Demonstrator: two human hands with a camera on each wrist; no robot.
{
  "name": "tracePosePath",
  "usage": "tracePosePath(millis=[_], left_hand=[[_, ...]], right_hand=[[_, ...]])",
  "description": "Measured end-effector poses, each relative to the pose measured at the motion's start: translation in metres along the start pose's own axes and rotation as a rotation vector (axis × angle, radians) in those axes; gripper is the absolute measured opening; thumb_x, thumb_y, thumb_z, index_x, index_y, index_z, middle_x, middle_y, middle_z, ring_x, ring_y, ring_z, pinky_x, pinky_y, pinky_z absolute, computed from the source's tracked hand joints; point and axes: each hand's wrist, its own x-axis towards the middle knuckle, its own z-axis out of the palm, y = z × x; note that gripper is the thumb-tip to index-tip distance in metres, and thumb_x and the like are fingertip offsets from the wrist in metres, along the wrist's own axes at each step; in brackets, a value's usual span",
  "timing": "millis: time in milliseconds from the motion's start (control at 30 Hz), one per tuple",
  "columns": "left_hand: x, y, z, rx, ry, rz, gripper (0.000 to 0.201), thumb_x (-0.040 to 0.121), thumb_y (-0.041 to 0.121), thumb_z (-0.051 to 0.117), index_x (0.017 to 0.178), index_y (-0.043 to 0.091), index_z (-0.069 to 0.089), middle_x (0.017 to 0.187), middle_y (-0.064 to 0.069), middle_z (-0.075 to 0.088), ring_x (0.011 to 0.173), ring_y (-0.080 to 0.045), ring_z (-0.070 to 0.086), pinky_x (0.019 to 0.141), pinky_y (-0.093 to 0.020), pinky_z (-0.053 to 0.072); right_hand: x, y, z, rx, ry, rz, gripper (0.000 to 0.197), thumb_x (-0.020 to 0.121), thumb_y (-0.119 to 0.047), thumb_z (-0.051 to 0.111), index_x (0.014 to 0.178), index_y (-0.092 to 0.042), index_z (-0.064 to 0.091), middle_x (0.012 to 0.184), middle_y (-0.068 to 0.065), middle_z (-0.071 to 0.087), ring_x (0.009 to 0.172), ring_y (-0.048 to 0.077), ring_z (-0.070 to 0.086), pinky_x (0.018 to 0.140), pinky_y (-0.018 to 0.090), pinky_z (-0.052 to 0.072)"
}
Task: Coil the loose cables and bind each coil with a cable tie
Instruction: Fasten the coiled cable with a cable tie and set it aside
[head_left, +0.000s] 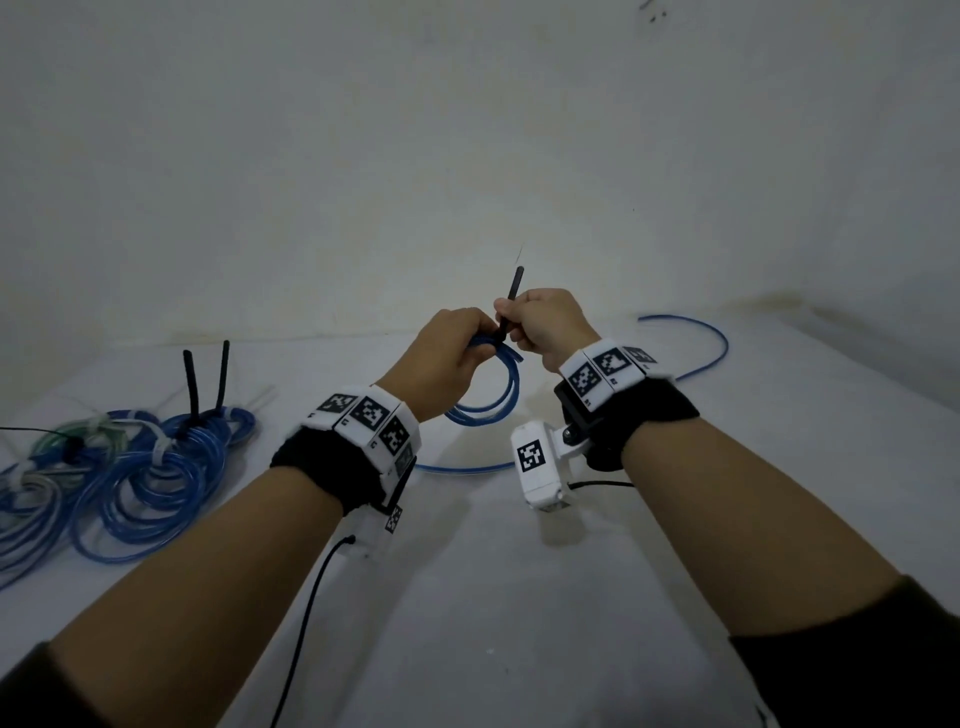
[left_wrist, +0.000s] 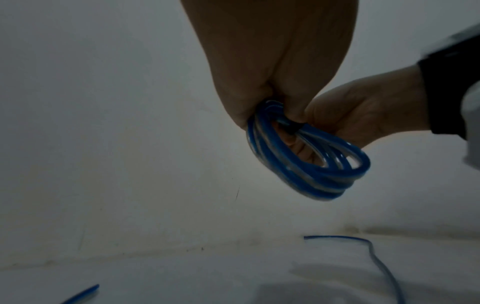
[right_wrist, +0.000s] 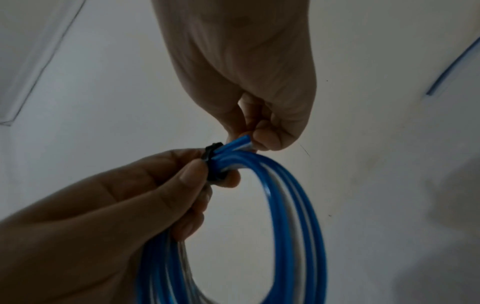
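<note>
My left hand grips the top of a small coil of blue cable held above the white table. A black cable tie is wrapped round the coil beside the left fingers, and its tail sticks up. My right hand pinches that tail just above the coil. In the right wrist view the tie's band sits tight on the coil by the left thumb; the right hand closes over the cable's end. In the left wrist view the coil hangs under the left hand.
Several bound blue coils lie at the table's left, two with black tie tails standing up. A loose blue cable curves across the table from the back right to under the hands. A white wall stands close behind.
</note>
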Motion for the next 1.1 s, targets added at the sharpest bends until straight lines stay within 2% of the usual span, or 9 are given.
tracePosePath(millis=[267, 433, 533, 667, 767, 833, 933, 1067, 1100], left_hand=[[-0.012, -0.003, -0.010, 0.051, 0.098, -0.022, 0.017, 0.093, 0.007, 0.049, 0.104, 0.002, 0.061, 0.099, -0.013, 0.064, 0.094, -0.025, 0.053, 0.073, -0.016, 0.028], [-0.021, -0.009, -0.027, 0.095, 0.123, -0.024, 0.017, 0.092, 0.005, 0.050, 0.102, 0.002, 0.063, 0.099, -0.013, 0.065, 0.095, -0.028, 0.054, 0.072, -0.017, 0.028], [-0.027, -0.015, -0.043, 0.103, 0.174, -0.053, 0.019, 0.091, 0.006, 0.052, 0.106, 0.003, 0.064, 0.102, -0.011, 0.067, 0.096, -0.025, 0.056, 0.074, -0.014, 0.029], [-0.032, -0.035, -0.068, 0.073, 0.356, -0.205, 0.018, 0.087, 0.009, 0.058, 0.103, 0.005, 0.065, 0.100, -0.010, 0.068, 0.094, -0.023, 0.060, 0.076, -0.018, 0.037], [-0.036, -0.050, -0.082, -0.010, 0.482, -0.355, 0.018, 0.082, 0.008, 0.062, 0.099, 0.006, 0.067, 0.098, -0.010, 0.069, 0.091, -0.022, 0.062, 0.076, -0.019, 0.039], [-0.038, -0.056, -0.085, -0.085, 0.516, -0.437, 0.019, 0.080, 0.006, 0.063, 0.099, 0.006, 0.068, 0.097, -0.009, 0.069, 0.088, -0.018, 0.061, 0.075, -0.019, 0.040], [-0.044, -0.064, -0.087, -0.176, 0.490, -0.503, 0.022, 0.081, 0.007, 0.060, 0.101, 0.005, 0.068, 0.098, -0.010, 0.069, 0.084, -0.015, 0.060, 0.074, -0.021, 0.043], [-0.052, -0.067, -0.094, -0.251, 0.355, -0.377, 0.028, 0.082, 0.012, 0.044, 0.090, 0.003, 0.069, 0.079, -0.022, 0.067, 0.067, -0.026, 0.057, 0.064, -0.033, 0.045], [-0.054, -0.068, -0.096, -0.257, 0.338, -0.359, 0.030, 0.081, 0.012, 0.042, 0.090, 0.001, 0.069, 0.075, -0.022, 0.064, 0.064, -0.023, 0.053, 0.064, -0.031, 0.044]], right_hand=[[-0.002, -0.018, 0.016, -0.168, -0.045, -0.022, 0.031, 0.087, -0.014, 0.060, 0.057, -0.010, 0.055, 0.059, 0.005, 0.054, 0.052, 0.016, 0.045, 0.060, 0.028, 0.040], [-0.008, -0.026, 0.032, -0.144, -0.071, -0.040, 0.027, 0.087, -0.018, 0.061, 0.061, -0.016, 0.053, 0.060, -0.002, 0.053, 0.054, 0.010, 0.047, 0.055, 0.020, 0.040], [-0.015, -0.034, 0.049, -0.067, 0.004, -0.126, 0.025, 0.085, -0.020, 0.064, 0.062, -0.009, 0.060, 0.064, 0.003, 0.059, 0.053, 0.012, 0.048, 0.060, 0.027, 0.044], [-0.028, -0.044, 0.072, 0.085, 0.007, -0.182, 0.021, 0.088, -0.021, 0.062, 0.077, -0.004, 0.057, 0.068, 0.008, 0.057, 0.057, 0.018, 0.055, 0.064, 0.032, 0.051], [-0.040, -0.048, 0.097, 0.096, -0.169, -0.187, 0.010, 0.093, -0.011, 0.050, 0.090, -0.004, 0.057, 0.074, 0.007, 0.060, 0.057, 0.016, 0.058, 0.054, 0.023, 0.052], [-0.045, -0.049, 0.114, 0.109, -0.278, -0.158, 0.016, 0.095, -0.011, 0.046, 0.098, 0.000, 0.058, 0.076, 0.008, 0.060, 0.059, 0.018, 0.059, 0.053, 0.025, 0.053], [-0.043, -0.049, 0.131, 0.168, -0.323, -0.093, 0.020, 0.095, -0.012, 0.048, 0.098, 0.005, 0.059, 0.079, 0.012, 0.059, 0.067, 0.022, 0.058, 0.062, 0.030, 0.055], [-0.031, -0.043, 0.140, 0.210, -0.370, -0.078, 0.022, 0.089, -0.005, 0.058, 0.104, 0.011, 0.062, 0.090, 0.017, 0.065, 0.079, 0.026, 0.065, 0.072, 0.030, 0.058], [-0.030, -0.042, 0.141, 0.215, -0.388, -0.078, 0.021, 0.086, -0.001, 0.060, 0.104, 0.010, 0.061, 0.090, 0.017, 0.065, 0.077, 0.024, 0.065, 0.072, 0.029, 0.058]])
